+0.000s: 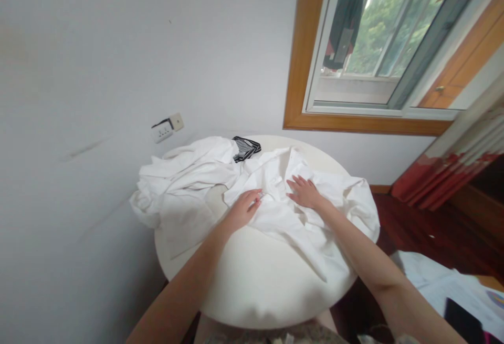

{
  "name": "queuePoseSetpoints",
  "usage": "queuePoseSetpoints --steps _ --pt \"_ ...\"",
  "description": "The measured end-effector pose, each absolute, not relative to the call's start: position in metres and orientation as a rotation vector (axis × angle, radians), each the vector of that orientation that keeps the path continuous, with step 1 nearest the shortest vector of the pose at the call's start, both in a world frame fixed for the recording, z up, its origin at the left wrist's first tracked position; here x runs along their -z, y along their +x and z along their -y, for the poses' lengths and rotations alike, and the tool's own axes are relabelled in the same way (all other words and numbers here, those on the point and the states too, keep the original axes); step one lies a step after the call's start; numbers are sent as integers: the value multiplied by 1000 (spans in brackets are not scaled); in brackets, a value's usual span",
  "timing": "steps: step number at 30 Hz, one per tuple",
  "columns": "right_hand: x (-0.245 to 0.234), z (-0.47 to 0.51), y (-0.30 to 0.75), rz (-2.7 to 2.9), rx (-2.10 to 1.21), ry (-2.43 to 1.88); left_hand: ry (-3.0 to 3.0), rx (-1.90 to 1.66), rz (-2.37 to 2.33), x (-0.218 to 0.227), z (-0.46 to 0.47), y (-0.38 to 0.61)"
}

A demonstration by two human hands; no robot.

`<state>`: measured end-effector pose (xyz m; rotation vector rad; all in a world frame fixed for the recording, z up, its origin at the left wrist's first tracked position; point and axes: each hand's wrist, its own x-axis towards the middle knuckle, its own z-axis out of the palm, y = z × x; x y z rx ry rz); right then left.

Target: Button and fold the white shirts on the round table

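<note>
A rumpled white garment (pixel 275 215) lies spread over the round white table, its right part reaching the table's right edge. My left hand (pixel 244 208) is at the garment's left-middle part, thumb and fingers closed on a bit of the fabric. Flat on the garment, a little farther right, rests my right hand (pixel 304 191), fingers spread and holding nothing. To the left, a second heap of white cloth (pixel 189 168) is bunched up and overhangs the table's left side. Beside it at the back lies a black-and-white striped piece of fabric (pixel 247 148).
The round table (pixel 252 281) stands against a white wall with a socket (pixel 162 132). A wood-framed window (pixel 301 71) is at back right, with a red and cream curtain (pixel 429 178) beside it. Papers (pixel 441 281) and a dark flat object (pixel 463 320) lie at lower right.
</note>
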<state>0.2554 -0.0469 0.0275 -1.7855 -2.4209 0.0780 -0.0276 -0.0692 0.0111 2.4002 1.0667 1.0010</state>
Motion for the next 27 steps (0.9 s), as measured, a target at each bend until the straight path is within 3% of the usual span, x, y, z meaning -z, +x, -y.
queuePoseSetpoints --steps 8,11,16,22,27 --pt "-4 52 274 2295 -43 -1910 1904 -1132 -1090 -34 63 -53" --pt "-2 47 276 2292 -3 -1919 1810 -926 -1066 -38 71 -49" --pt "4 36 279 2342 -62 -1967 1970 -459 -985 -42 87 -31" --pt "2 30 273 2391 -65 -1995 2241 -624 -1257 -60 91 -3" --pt "0 21 267 2437 -17 -1962 2661 -660 -1039 -60 107 31"
